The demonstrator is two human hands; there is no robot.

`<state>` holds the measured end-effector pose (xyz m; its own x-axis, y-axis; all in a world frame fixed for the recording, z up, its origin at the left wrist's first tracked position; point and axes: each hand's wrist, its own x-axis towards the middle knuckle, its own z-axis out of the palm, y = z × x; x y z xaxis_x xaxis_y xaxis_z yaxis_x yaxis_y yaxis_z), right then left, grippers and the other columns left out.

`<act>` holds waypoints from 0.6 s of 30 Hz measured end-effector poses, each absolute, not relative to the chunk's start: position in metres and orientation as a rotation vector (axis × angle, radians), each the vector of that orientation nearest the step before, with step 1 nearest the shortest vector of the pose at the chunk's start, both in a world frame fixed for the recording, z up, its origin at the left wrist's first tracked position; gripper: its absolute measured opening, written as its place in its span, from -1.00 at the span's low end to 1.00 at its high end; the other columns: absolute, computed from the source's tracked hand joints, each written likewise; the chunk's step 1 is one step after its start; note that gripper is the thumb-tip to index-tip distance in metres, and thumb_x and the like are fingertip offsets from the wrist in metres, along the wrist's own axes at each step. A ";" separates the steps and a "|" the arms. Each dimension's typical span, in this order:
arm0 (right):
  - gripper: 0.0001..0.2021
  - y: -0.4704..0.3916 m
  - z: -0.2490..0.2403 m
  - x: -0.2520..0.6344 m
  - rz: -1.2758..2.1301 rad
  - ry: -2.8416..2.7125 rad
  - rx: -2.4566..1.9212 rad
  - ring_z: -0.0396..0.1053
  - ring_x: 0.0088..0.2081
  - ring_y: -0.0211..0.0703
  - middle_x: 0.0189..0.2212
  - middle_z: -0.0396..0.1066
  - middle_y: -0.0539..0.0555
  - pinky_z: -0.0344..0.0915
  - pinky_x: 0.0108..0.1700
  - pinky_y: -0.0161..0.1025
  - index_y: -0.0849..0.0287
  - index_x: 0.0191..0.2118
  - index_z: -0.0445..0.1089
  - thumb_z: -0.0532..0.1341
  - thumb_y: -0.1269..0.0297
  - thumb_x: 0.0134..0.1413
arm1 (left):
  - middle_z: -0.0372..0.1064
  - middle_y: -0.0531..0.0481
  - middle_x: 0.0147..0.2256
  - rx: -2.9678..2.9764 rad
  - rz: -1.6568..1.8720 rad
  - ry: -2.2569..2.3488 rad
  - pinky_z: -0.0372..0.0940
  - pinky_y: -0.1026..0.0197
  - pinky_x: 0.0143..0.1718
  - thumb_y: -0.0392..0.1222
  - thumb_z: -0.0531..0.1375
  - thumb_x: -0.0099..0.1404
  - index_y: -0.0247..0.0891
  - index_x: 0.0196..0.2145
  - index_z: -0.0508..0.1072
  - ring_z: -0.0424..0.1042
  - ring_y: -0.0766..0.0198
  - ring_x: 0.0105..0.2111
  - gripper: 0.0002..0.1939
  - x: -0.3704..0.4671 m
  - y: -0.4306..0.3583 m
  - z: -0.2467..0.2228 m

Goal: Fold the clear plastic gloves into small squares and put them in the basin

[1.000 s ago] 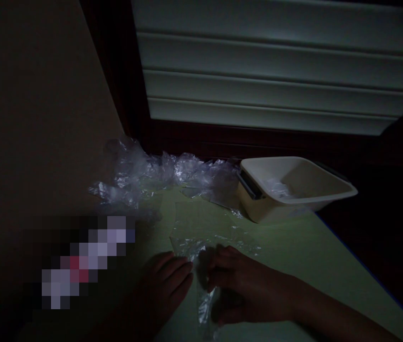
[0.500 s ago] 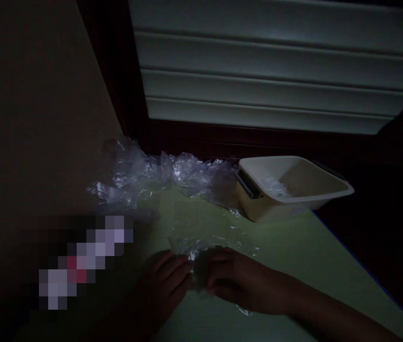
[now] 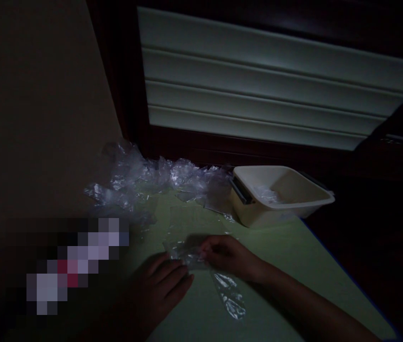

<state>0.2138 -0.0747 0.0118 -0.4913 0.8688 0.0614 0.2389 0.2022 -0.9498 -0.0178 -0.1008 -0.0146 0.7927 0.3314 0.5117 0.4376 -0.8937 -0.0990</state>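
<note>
On the pale green table [image 3: 276, 294] lies a thin sheet of clear plastic [image 3: 187, 251], crinkled and shiny. My left hand [image 3: 167, 285] rests flat with its fingers stretched out, the fingertips at the plastic's near left edge. My right hand [image 3: 228, 256] pinches the plastic's right side between thumb and fingers, slightly raised off the table. A long clear plastic strip [image 3: 230, 294] hangs or lies just below the right hand; whether it joins the pinched sheet I cannot tell. Another flat clear sheet [image 3: 190, 218] lies farther back.
A cream plastic tub [image 3: 247, 216] with dark handles stands at the table's back right, clear plastic inside it. Crumpled clear plastic [image 3: 183, 173] is heaped along the back edge, beside a dark-framed louvred panel [image 3: 240, 90]. A pixelated patch covers something at left. The light is dim.
My right hand has risen and moved slightly away from me, now pinching the plastic. The long strip below it has come into view. My left hand stays nearly in place. The view has shifted slightly.
</note>
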 end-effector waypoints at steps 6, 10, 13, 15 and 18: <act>-0.85 -0.072 0.011 0.214 1.051 -1.834 -1.142 0.32 -0.40 -0.20 -0.42 0.37 0.05 0.26 -0.33 -0.24 0.23 -0.21 0.35 0.13 0.30 0.14 | 0.44 0.02 -0.10 -2.783 -0.635 -0.667 0.10 0.06 0.06 -0.35 0.00 0.42 -0.25 -0.03 0.38 0.34 0.21 -0.08 -0.76 -0.018 -0.101 -0.011; -0.86 -0.081 0.021 0.220 0.793 -1.862 -1.197 0.31 -0.32 -0.12 -0.34 0.37 0.13 0.25 -0.26 -0.15 0.24 -0.22 0.36 0.09 0.39 0.13 | 0.44 0.00 -0.10 -2.760 -0.653 -0.651 0.12 0.06 0.04 -0.36 -0.03 0.43 -0.27 -0.05 0.40 0.34 0.20 -0.08 -0.74 -0.017 -0.102 -0.009; -0.81 -0.093 0.030 0.221 0.553 -2.149 -1.069 0.32 -0.32 -0.07 -0.35 0.37 0.18 0.27 -0.27 -0.15 0.28 -0.24 0.38 0.03 0.48 0.12 | 0.45 0.03 -0.11 -2.743 -0.708 -0.668 0.12 0.08 0.04 -0.35 -0.07 0.46 -0.26 -0.09 0.42 0.34 0.22 -0.09 -0.72 -0.014 -0.103 -0.009; -0.78 -0.100 0.034 0.217 0.407 -2.430 -0.965 0.32 -0.32 -0.04 -0.35 0.41 0.20 0.28 -0.27 -0.14 0.29 -0.23 0.40 0.04 0.53 0.09 | 0.44 0.03 -0.12 -2.738 -0.745 -0.681 0.13 0.09 0.04 -0.33 -0.07 0.46 -0.26 -0.13 0.43 0.34 0.22 -0.11 -0.72 -0.013 -0.103 -0.009; -0.78 -0.106 0.034 0.210 0.309 -2.687 -0.984 0.34 -0.27 -0.01 -0.30 0.45 0.19 0.28 -0.16 -0.09 0.27 -0.16 0.42 0.12 0.54 0.08 | 0.44 0.02 -0.15 -2.710 -0.794 -0.691 0.16 0.11 0.01 -0.32 -0.04 0.46 -0.26 -0.19 0.44 0.35 0.23 -0.14 -0.75 -0.011 -0.102 -0.009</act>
<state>0.2102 -0.1059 0.0340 -0.7358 0.6555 0.1704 0.5996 0.7474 -0.2862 -0.0113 -0.1020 -0.0092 0.7414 0.3738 0.5573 0.5004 -0.8613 -0.0881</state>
